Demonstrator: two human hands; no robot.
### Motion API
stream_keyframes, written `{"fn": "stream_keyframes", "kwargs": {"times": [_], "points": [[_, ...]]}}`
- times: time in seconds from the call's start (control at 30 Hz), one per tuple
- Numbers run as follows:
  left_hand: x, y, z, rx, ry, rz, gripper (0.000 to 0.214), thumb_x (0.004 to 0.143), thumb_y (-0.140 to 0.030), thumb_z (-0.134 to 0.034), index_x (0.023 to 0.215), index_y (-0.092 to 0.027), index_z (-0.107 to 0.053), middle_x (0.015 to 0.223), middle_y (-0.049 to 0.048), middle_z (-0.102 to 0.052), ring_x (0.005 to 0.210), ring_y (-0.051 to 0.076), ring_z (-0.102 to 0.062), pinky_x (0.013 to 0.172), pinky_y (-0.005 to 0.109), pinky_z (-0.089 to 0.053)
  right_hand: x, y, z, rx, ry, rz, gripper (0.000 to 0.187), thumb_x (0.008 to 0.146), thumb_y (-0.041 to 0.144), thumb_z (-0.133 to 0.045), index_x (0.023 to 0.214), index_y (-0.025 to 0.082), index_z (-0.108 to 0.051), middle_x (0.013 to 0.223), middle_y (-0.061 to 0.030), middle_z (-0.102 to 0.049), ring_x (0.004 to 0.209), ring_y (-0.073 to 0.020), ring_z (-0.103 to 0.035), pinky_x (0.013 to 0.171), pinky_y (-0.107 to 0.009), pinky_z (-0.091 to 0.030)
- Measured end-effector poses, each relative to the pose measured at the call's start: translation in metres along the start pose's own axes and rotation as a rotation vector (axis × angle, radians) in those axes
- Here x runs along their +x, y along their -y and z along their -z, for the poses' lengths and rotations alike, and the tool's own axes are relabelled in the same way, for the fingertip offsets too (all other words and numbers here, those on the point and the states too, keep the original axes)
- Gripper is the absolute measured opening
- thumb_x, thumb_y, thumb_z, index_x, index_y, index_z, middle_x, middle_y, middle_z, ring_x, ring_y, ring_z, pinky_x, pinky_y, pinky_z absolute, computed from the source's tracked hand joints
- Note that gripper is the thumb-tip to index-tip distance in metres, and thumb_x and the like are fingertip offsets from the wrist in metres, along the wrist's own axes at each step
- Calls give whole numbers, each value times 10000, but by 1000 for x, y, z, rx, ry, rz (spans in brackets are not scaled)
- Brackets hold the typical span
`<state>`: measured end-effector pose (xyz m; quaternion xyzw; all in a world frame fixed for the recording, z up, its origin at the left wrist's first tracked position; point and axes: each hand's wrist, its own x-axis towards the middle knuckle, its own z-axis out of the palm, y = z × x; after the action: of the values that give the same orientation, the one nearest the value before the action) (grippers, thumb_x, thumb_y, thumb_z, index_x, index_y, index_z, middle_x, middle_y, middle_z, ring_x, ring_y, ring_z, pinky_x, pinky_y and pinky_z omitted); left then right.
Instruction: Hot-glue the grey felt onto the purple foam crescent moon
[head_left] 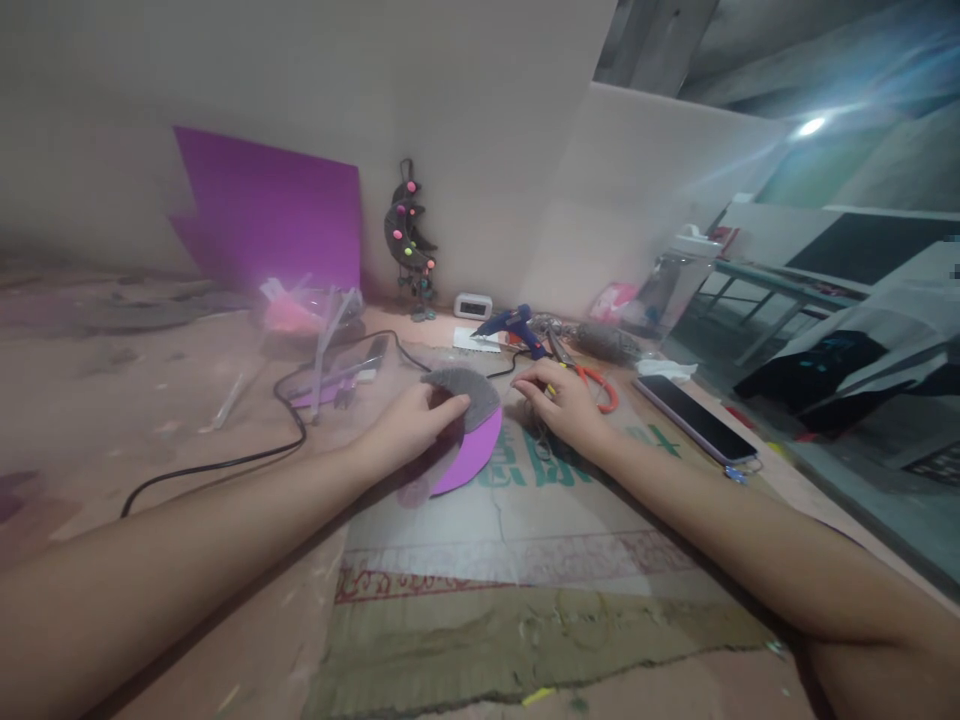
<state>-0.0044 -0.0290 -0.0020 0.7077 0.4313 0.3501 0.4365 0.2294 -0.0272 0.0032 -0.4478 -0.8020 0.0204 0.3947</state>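
Left hand (pixel 412 425) lies open, pinning grey felt (pixel 465 392) flat onto the purple disc (pixel 472 455) beneath it. Right hand (pixel 566 405), open too, rests with scissors (pixel 598 379) just beyond its fingers.

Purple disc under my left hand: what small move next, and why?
Probably close the right hand on the scissors. Its fingers lie right beside their orange handles, while the left hand pins the disc flat, with the grey layer covering only its upper part.
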Motion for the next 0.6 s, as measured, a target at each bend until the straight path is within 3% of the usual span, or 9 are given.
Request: {"fn": "stream_keyframes", "kwargs": {"times": [0.2, 0.37, 0.5, 0.6], "points": [[1, 1, 0, -1, -5, 6, 331, 836, -437, -532, 646, -166, -553, 571, -6, -548, 473, 107, -463, 460, 237, -343, 0, -3, 1, 23, 10, -22, 141, 886, 220, -539, 940, 196, -666, 934, -65, -651, 817, -180, -582, 744, -326, -460], [1, 1, 1, -17, -37, -5, 356, 836, -465, -530, 637, -171, -551, 577, -2, -558, 521, 128, -494, 496, 244, -360, -4, 9, 2, 151, -69, -150, 255, 875, 239, -528, 1117, 220, -604, 1102, -69, -623, 674, -134, -530, 690, -327, -476], [1, 2, 0, -76, -48, 9, 339, 830, -486, -545, 709, -170, -558, 617, -4, -568, 552, 134, -510, 501, 242, -356, -8, 23, -3, 586, 128, -292, 374, 878, 342, -550, 1238, 261, -495, 1176, -76, -600, 626, -116, -548, 567, -291, -483], [0, 2, -1, -112, -68, 32, 332, 824, -499, -556, 805, -167, -563, 672, 2, -587, 599, 145, -538, 517, 242, -362, -8, 29, -6, 750, 254, -322, 416, 857, 381, -595, 1234, 240, -492, 960, -45, -632, 679, -132, -576, 603, -286, -493]]}}
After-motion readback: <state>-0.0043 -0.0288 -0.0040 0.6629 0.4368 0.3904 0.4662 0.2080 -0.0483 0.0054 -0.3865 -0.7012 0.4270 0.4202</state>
